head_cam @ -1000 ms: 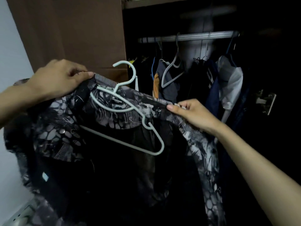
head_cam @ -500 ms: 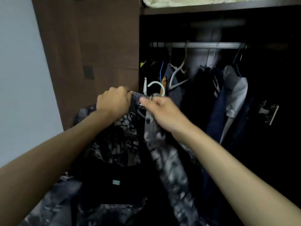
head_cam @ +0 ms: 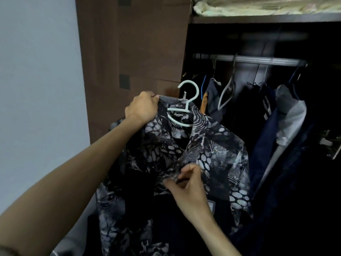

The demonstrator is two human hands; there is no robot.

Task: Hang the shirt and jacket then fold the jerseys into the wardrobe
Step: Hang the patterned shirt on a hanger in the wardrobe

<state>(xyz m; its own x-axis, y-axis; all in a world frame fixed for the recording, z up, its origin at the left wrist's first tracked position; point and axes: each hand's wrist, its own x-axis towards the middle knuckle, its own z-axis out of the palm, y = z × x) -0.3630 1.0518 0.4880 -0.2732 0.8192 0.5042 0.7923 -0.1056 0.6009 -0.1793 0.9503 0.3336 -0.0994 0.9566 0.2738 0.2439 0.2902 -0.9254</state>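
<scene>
In front of the open wardrobe (head_cam: 258,126) we see a patterned shirt (head_cam: 212,145), black with grey and white prints, draped on a pale hanger (head_cam: 181,115) and held up in the air, not yet on the rail (head_cam: 254,60). The hanger's hook rises above the collar, close to the edge of the brown door (head_cam: 138,52), and points up free of the rail.

Our left hand (head_cam: 142,108) grips the shirt at the left side of the collar, fingers curled round the cloth, knuckles toward us. Our right hand (head_cam: 188,189) is lower, at the front opening of the shirt, where thumb and fingers pinch a fold of the fabric. The shirt's two front panels hang open below the collar, dark lining showing between them, and a small label shows just right of the right wrist.

Behind the shirt, dark clothes (head_cam: 267,117) hang from the rail, among them a navy piece and a white and grey one to the right. An empty grey hanger (head_cam: 227,93) hangs on the rail just right of the shirt's hook. Above the rail a shelf carries pale bedding (head_cam: 258,6). A light wall (head_cam: 36,89) fills the left side. A metal hinge (head_cam: 330,145) shows at the far right edge.
</scene>
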